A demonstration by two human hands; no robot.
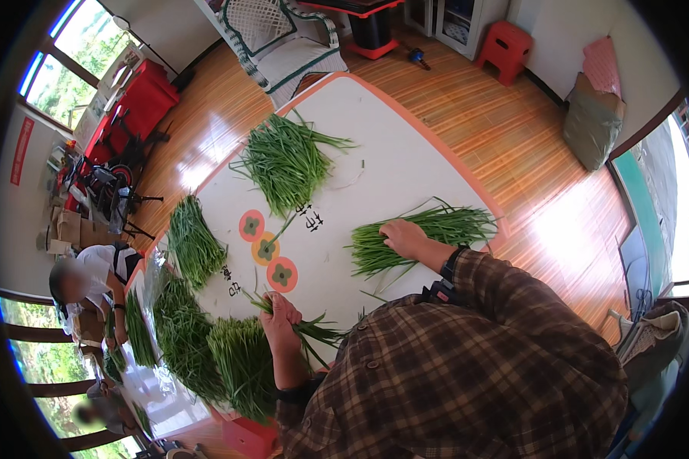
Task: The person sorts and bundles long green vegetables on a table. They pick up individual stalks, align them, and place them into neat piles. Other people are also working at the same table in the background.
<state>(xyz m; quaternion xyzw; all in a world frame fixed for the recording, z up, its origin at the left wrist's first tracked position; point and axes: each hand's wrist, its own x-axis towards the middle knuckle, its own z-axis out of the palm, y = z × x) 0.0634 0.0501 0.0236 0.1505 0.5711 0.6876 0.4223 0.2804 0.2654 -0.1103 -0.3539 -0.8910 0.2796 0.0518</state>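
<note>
My left hand (280,314) is closed around a small bunch of long green leaves (319,331), like garlic chives, at the near edge of the white table (402,166). My right hand (403,236) rests on the pale stem end of a larger flat pile of chives (448,225); whether its fingers grip any stems cannot be told. A loose heap (284,160) lies at the table's far side. Beside it on the left is another pile (194,241). Two thick heaps, one leafy (181,330) and one with cut ends facing up (241,358), lie left of my left hand.
Two people (92,275) are at the left by a second table part with more chives (139,330) and clear plastic. A white wicker chair (287,49) stands beyond the table, a red stool (504,51) by the wall. Another red stool (250,436) is under the near edge.
</note>
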